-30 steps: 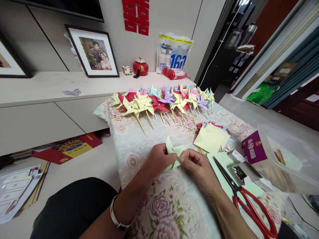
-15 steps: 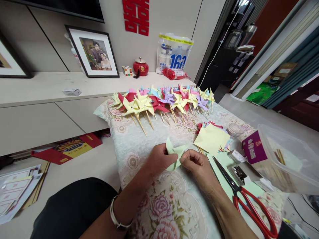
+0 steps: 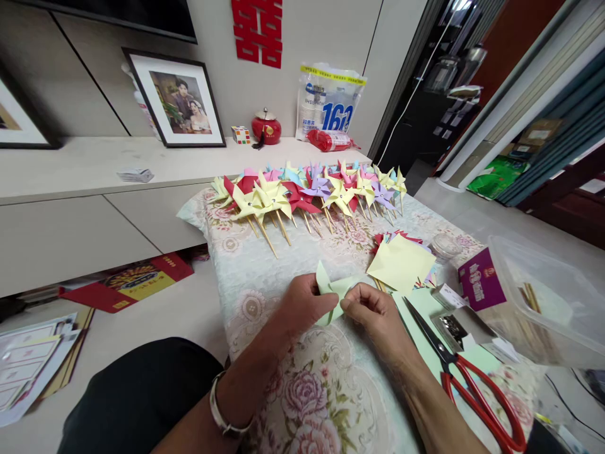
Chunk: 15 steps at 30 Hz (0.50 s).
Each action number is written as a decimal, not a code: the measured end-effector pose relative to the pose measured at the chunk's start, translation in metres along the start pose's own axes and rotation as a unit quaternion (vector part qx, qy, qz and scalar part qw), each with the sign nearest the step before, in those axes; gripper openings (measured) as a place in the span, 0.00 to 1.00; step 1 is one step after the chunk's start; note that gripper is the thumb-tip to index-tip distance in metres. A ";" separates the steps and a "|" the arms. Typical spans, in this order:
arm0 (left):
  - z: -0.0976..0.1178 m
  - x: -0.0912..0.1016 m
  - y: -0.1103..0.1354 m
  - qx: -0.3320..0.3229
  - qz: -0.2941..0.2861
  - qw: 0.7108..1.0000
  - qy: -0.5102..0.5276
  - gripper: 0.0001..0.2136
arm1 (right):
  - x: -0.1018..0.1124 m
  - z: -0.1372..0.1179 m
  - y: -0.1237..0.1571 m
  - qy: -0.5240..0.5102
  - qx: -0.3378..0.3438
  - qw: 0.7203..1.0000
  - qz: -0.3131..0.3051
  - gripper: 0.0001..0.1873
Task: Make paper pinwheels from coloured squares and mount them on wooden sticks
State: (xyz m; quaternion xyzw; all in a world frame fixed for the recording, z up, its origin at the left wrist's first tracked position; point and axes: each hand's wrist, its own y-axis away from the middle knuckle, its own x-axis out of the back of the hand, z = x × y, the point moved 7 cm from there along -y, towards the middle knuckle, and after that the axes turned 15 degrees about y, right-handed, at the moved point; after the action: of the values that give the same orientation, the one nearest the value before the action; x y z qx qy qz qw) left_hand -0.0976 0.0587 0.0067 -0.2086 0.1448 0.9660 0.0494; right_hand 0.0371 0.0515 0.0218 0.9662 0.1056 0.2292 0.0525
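Observation:
My left hand (image 3: 302,306) and my right hand (image 3: 375,315) meet over the floral tablecloth (image 3: 326,391) and both pinch a pale green folded paper (image 3: 331,289). One flap of the paper sticks up between the thumbs. A stack of coloured paper squares (image 3: 401,261), yellow on top, lies just right of my hands. Red-handled scissors (image 3: 466,378) lie shut by my right forearm. A row of finished paper pinwheels (image 3: 307,192) on wooden sticks lies at the far end of the table.
A clear plastic box (image 3: 543,302) with sticks, a purple carton (image 3: 475,280) and a small round tin (image 3: 445,246) stand at the right. A low cabinet (image 3: 85,208) with framed photos, a red jar and a bag runs behind. Papers and a red box lie on the floor at left.
My fingers have shifted slightly on the green paper; otherwise nothing has moved.

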 end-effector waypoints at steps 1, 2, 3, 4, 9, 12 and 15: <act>0.001 -0.001 0.001 0.000 0.000 1.000 -0.001 0.07 | 0.000 0.000 0.000 -0.003 0.001 1.000 -0.001 0.14; 0.002 -0.001 0.001 -0.001 0.000 1.000 -0.002 0.06 | -0.001 0.001 0.000 -0.008 0.002 1.000 -0.003 0.15; 0.003 -0.001 0.002 -0.002 0.000 1.000 -0.003 0.06 | -0.001 0.001 -0.001 -0.014 0.004 1.000 -0.008 0.15; 0.004 -0.001 0.002 -0.004 -0.001 1.000 -0.005 0.06 | -0.001 0.002 -0.001 -0.021 0.005 1.000 -0.010 0.16; 0.009 0.005 0.004 0.018 -0.005 1.000 -0.009 0.06 | 0.022 0.002 -0.002 -0.098 0.041 0.990 0.088 0.13; 0.013 0.007 0.008 0.042 -0.030 0.999 0.000 0.07 | 0.038 0.002 0.000 -0.151 0.063 0.976 0.147 0.13; 0.015 0.004 0.014 0.073 -0.083 0.994 -0.005 0.07 | 0.034 -0.004 -0.001 -0.174 0.086 0.977 0.084 0.23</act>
State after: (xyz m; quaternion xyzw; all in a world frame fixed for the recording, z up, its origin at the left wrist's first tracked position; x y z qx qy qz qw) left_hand -0.1094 0.0504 0.0219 -0.2106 0.1964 0.9466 0.1453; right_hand 0.0643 0.0604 0.0398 0.9976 0.0327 0.0512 -0.0325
